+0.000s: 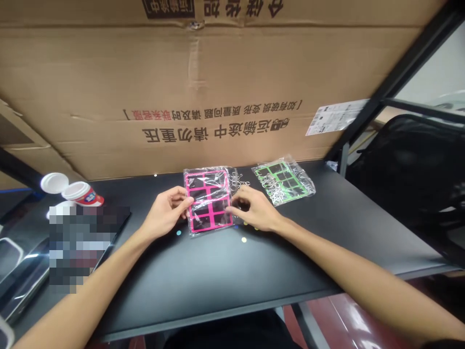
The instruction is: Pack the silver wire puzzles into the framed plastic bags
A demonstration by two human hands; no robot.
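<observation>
A clear plastic bag with a pink-framed, black-panelled sheet [209, 206] lies in front of me, tilted slightly. My left hand [173, 206] pinches its left edge between thumb and fingers. At the bag's right edge, my right hand [252, 207] has its fingers curled and closed on the plastic. Small silvery hooks [238, 180] show just above my right fingers. A second clear bag with a green-framed sheet [285, 180] and a heap of silvery hooks lies flat to the right, touched by neither hand.
Small round dots [243, 240] lie on the black table [203, 276]. White and red paper cups [84, 194] and a blurred-out patch are at the left. A large cardboard box [163, 72] stands behind, a black chair [410, 174] at the right.
</observation>
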